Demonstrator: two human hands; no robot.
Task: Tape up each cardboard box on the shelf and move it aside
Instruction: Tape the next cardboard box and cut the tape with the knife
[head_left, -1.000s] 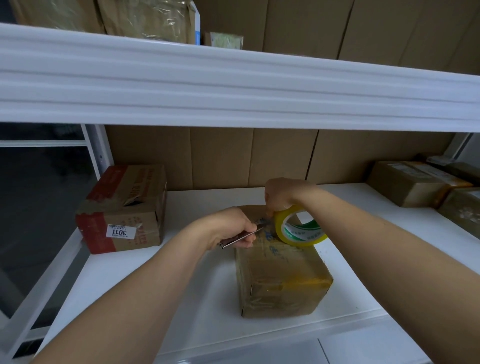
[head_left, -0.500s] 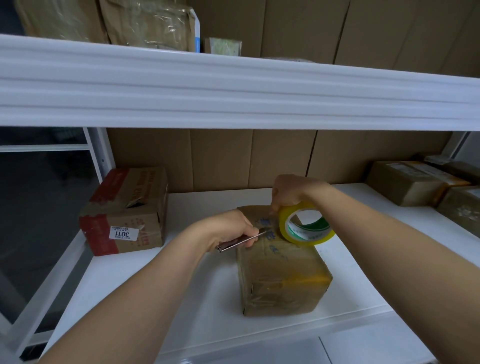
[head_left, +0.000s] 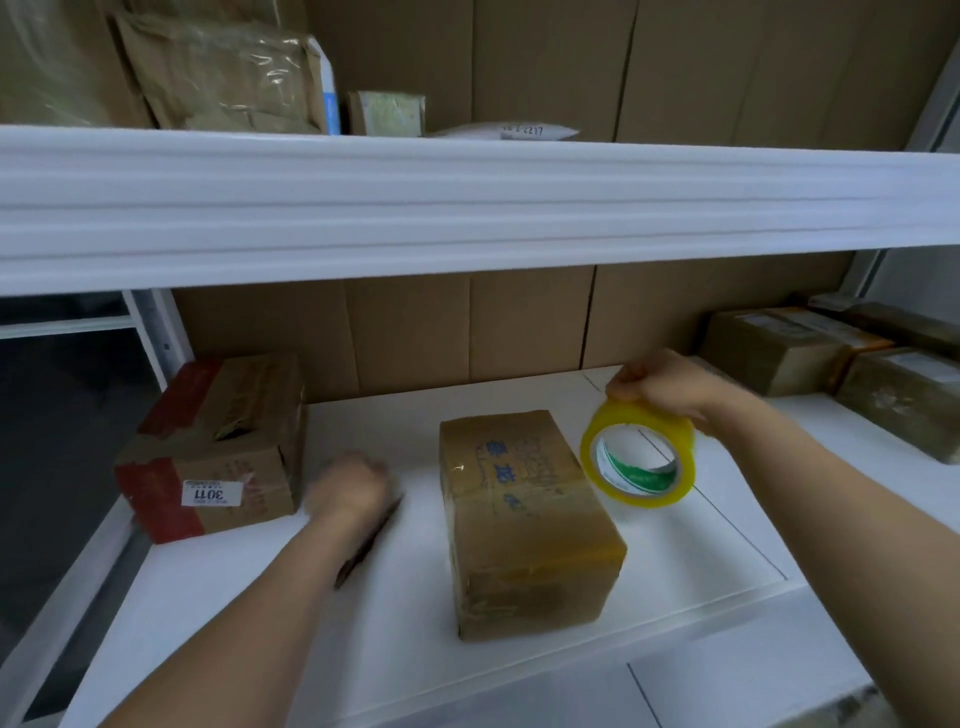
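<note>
A taped brown cardboard box (head_left: 524, 519) stands in the middle of the white shelf (head_left: 395, 649). To its right, my right hand (head_left: 660, 387) grips a yellow tape roll (head_left: 639, 460) by its top edge, lifted clear of the box. My left hand (head_left: 350, 491) is blurred, to the left of the box, fingers curled round a thin dark cutter (head_left: 371, 540) that points back toward me along the shelf. Neither hand touches the box.
A brown box with red tape and a white "3011" label (head_left: 218, 447) sits at the shelf's left end. Several taped boxes (head_left: 831, 358) lie at the right end. An upper shelf beam (head_left: 467, 202) hangs overhead, with parcels (head_left: 223, 78) above it.
Both hands have come off the box top. My left hand swung left and down with the cutter; my right hand carried the tape roll off to the right.
</note>
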